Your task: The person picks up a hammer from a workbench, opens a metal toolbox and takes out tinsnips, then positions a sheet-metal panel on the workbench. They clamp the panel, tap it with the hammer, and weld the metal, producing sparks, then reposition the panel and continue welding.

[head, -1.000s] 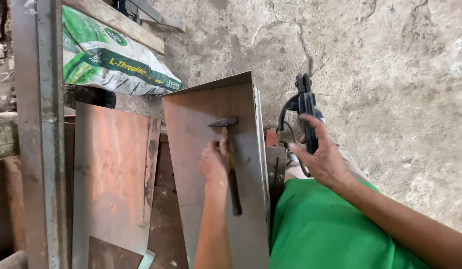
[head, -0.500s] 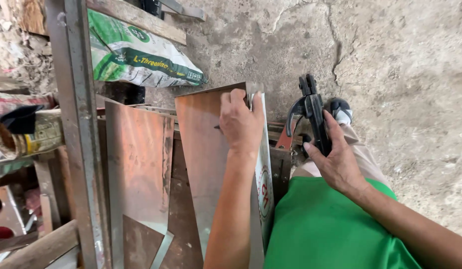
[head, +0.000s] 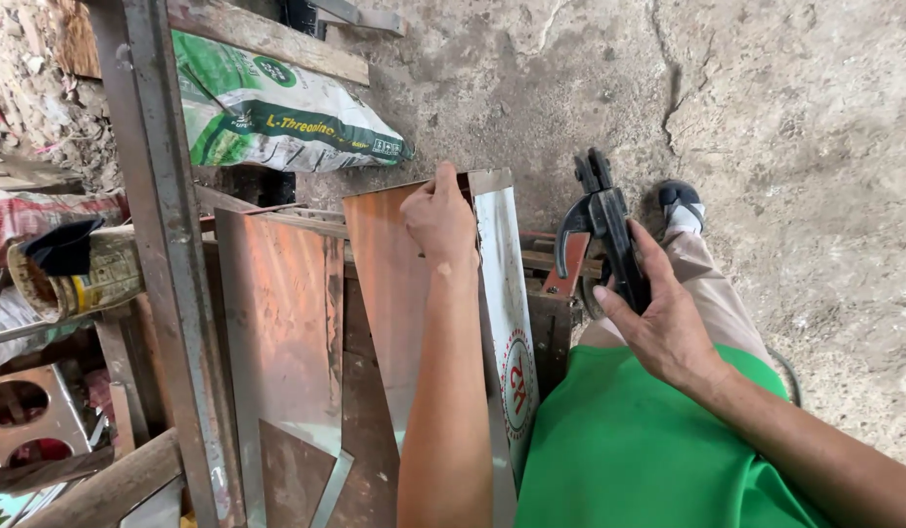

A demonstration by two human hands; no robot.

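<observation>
My left hand (head: 441,220) grips the top edge of a rusty metal sheet (head: 385,293) that stands upright against my green shirt. The sheet's right side is silvery and carries a round red mark. My right hand (head: 663,328) is closed on the handle of a black metal clamp-like tool (head: 602,210) with a curved jaw. The tool is to the right of the sheet, above my knee.
A second rusty sheet (head: 277,313) leans to the left, behind a grey steel post (head: 155,244). A green-and-white sack (head: 277,117) lies on the concrete floor (head: 785,117). A dirty tin can (head: 82,279) sits on the left. My sandalled foot (head: 680,203) is near the tool.
My left hand has moved up from the middle of the sheet, where it was on a hammer-like tool, to the top edge. The right hand stays on the black tool.
</observation>
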